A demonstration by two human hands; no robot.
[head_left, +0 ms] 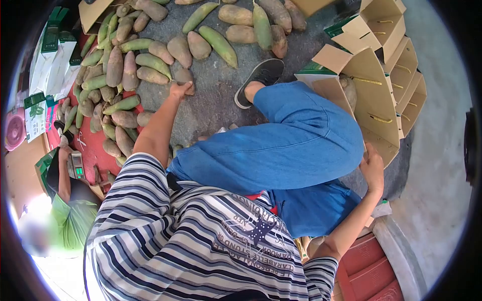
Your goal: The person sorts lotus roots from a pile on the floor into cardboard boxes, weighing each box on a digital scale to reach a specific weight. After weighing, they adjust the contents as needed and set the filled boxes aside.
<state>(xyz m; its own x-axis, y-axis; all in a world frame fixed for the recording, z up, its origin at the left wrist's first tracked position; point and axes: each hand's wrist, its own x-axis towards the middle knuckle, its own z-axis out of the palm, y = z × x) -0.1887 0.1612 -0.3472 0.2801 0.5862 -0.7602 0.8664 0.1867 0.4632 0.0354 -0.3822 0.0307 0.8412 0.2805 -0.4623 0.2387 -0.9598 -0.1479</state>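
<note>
The blue-trousered leg (281,150) hides the box's (371,100) lower wall.

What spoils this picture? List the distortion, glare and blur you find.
Head view: fisheye lens bends the cardboard boxes and rounds the frame into black corners; overexposed glare washes out the lower left edge; a blurred patch sits there beside the green garment; the left hand on a root vegetable and the right hand look sharp.

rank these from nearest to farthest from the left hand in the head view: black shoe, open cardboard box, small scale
From the left hand:
1. black shoe, just to its right on the ground
2. small scale, lower left on the red mat
3. open cardboard box, far right
</note>
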